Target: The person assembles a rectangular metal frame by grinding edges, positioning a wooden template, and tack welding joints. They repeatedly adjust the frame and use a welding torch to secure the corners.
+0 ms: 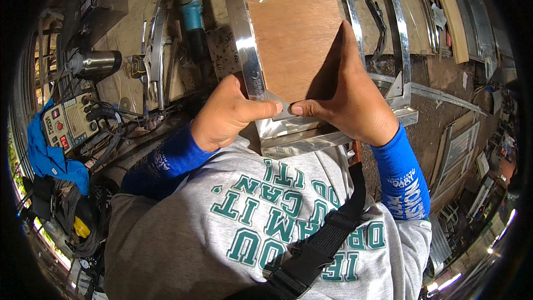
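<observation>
- Cluttered workshop all around the grip: tan work surface (pixel 119 86) off to its left, dirt ground (pixel 444 78) to its right.
- At the grip: shiny metal frame (pixel 244 28), near corner between both hands, long bars running away from the body.
- Left hand (pixel 219 112): clasping the left bar at that corner, thumb laid straight over the top, other fingers mostly hidden behind the metal.
- Right hand (pixel 363 103): unclenched, seen edge-on, fingers straight and pointing away beside an inner bar, thumb stretched toward the left one, nearly meeting it. Cannot tell how firm the contact.
- Between the thumb tips: small triangular corner plate (pixel 286 112).
- Just beyond the grip, between bars: brown board (pixel 297 50) with pale peeling patches.
- Beyond and left of the grip: angle grinder (pixel 192 16), teal-bodied.
- Farther left: steel cylinder (pixel 99 63); below that, control box (pixel 69 122) with knobs, blue cloth (pixel 55 155) just beside.
- Nearer the body than the grip: grey shirt (pixel 183 233), black strap (pixel 341 219) slanting across.
- Well right of the grip: slatted panel (pixel 458 153), past the frame.
</observation>
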### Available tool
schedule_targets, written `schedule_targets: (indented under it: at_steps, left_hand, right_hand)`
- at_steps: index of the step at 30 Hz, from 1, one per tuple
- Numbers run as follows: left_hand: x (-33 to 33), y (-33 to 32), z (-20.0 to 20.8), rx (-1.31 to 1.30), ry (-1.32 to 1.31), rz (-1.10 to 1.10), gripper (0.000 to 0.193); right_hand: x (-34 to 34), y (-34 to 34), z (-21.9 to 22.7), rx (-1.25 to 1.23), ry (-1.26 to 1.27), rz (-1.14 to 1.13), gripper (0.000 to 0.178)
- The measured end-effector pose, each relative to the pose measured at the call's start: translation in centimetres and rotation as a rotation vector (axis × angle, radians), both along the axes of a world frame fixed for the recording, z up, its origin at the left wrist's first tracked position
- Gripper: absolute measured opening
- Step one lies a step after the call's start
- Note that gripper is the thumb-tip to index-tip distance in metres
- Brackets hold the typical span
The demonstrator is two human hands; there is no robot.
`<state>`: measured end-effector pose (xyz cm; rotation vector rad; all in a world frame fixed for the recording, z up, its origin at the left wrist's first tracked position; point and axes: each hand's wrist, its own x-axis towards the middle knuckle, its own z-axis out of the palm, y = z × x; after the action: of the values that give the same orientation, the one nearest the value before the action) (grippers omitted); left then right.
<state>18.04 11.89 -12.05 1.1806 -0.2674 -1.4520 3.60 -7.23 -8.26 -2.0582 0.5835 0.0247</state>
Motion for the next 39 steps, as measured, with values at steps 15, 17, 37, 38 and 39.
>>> schedule_targets:
  at_steps: [15, 17, 37, 38, 39]
  left_hand:
    - [0.7, 0.0, 0.0, -0.005, 0.037, -0.018, 0.062]
    - [0.9, 0.0, -0.2, -0.006, 0.044, -0.031, 0.061]
    - [0.7, 0.3, -0.5, -0.007, -0.021, -0.015, 0.058]
    - [0.8, 0.3, -0.6, -0.024, -0.016, -0.023, 0.06]
    - [0.9, 0.3, -0.9, -0.039, -0.013, -0.031, 0.061]
  right_hand:
    - [-1.5, -2.6, 0.9, 0.334, -0.035, 0.015, 0.109]
    - [-1.7, -3.1, 0.9, 0.318, -0.001, 0.06, 0.11]
    - [-0.4, -4.5, 1.7, 0.604, 0.221, 0.086, 0.102]
    - [-0.4, -4.7, 1.5, 0.641, 0.222, 0.077, 0.102]
    - [-0.3, -4.8, 1.3, 0.68, 0.223, 0.069, 0.101]
